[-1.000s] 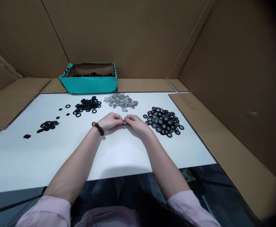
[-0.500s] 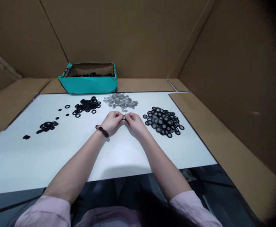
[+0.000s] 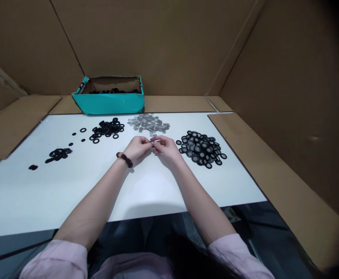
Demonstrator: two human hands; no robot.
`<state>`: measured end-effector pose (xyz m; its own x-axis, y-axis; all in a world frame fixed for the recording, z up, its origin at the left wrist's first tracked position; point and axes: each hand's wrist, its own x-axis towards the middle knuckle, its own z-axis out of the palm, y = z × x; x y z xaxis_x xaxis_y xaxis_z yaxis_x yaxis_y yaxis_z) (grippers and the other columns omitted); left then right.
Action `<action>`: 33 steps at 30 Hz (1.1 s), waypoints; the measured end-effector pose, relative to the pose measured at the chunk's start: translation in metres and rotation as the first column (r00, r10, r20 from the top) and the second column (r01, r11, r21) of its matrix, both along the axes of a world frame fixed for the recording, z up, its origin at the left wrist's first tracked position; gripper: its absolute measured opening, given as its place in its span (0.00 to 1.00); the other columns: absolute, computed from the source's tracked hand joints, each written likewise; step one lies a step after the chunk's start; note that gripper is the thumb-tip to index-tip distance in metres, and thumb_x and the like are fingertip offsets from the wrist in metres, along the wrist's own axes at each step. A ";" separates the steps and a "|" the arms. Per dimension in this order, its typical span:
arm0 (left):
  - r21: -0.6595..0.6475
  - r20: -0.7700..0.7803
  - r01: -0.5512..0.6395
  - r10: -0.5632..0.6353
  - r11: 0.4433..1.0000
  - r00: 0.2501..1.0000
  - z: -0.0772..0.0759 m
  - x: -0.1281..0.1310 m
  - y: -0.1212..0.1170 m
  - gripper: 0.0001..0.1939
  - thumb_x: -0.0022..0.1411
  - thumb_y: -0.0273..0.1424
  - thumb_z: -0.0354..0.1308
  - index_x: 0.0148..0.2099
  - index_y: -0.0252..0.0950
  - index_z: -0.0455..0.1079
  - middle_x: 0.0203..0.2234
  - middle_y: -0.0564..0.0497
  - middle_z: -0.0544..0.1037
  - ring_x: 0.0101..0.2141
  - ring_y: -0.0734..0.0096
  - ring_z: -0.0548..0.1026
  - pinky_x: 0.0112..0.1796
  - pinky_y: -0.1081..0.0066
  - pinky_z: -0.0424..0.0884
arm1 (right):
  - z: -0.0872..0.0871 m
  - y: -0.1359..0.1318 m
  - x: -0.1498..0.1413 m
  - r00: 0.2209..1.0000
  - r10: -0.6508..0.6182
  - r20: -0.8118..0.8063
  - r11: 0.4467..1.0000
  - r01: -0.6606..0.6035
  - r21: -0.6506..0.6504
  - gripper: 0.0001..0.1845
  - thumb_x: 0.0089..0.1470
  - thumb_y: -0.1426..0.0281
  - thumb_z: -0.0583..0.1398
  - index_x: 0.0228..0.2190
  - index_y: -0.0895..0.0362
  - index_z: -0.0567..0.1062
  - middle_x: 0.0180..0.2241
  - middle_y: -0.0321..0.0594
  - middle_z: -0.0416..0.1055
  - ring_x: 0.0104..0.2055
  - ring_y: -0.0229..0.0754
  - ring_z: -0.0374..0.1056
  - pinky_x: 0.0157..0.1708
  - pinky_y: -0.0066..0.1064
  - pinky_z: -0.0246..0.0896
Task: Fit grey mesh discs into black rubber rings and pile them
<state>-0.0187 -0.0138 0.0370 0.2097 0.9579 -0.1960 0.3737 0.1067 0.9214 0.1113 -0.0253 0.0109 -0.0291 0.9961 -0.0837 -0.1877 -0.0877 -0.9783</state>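
Close together over the middle of the white table, both my hands pinch one small black ring. My left hand grips its left side between thumb and fingers. The thumb and fingertips of my right hand are closed on its right side. Fingers cover most of the ring, and whether a grey disc sits in it is too small to tell. Just beyond the hands lies a pile of thin grey discs. Right of my right hand is a heap of black rings with grey centres.
A pile of plain black rings lies at the back left. Nearer the left edge is a smaller cluster of black pieces, with a few loose ones around. Behind stands a teal box holding black rings. Cardboard walls enclose the table.
Both hands have moved slightly away from me, toward the grey discs, with the ring between them. The right fingers have loosened and shifted a little around it. The piles look the same.
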 end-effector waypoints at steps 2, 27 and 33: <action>0.054 -0.008 -0.009 0.009 0.998 1.000 -0.001 0.001 0.001 0.06 0.46 0.28 0.56 0.20 0.33 0.65 0.12 0.56 0.65 0.17 0.79 0.60 0.20 0.75 0.53 | 0.001 0.000 0.001 1.000 0.007 -0.026 0.999 -0.008 -0.045 0.10 0.39 0.69 0.63 0.27 0.59 0.71 0.14 0.30 0.64 0.15 0.30 0.58 0.18 0.24 0.56; -0.077 0.403 -0.027 0.056 0.997 0.913 -0.017 0.010 -0.001 0.08 0.45 0.23 0.54 0.20 0.35 0.57 0.10 0.59 0.59 0.16 0.81 0.61 0.22 0.77 0.59 | 0.002 -0.001 -0.007 1.000 -0.003 0.028 0.996 0.001 0.084 0.06 0.44 0.73 0.55 0.28 0.56 0.70 0.17 0.30 0.60 0.19 0.31 0.55 0.20 0.25 0.52; -0.120 0.383 0.041 0.008 0.992 0.924 -0.015 0.002 0.002 0.09 0.46 0.21 0.53 0.19 0.34 0.58 0.10 0.58 0.59 0.15 0.83 0.59 0.21 0.77 0.56 | 0.002 -0.002 -0.005 0.999 0.027 0.021 1.000 -0.027 -0.010 0.06 0.41 0.76 0.54 0.26 0.56 0.66 0.15 0.27 0.59 0.17 0.30 0.54 0.20 0.24 0.50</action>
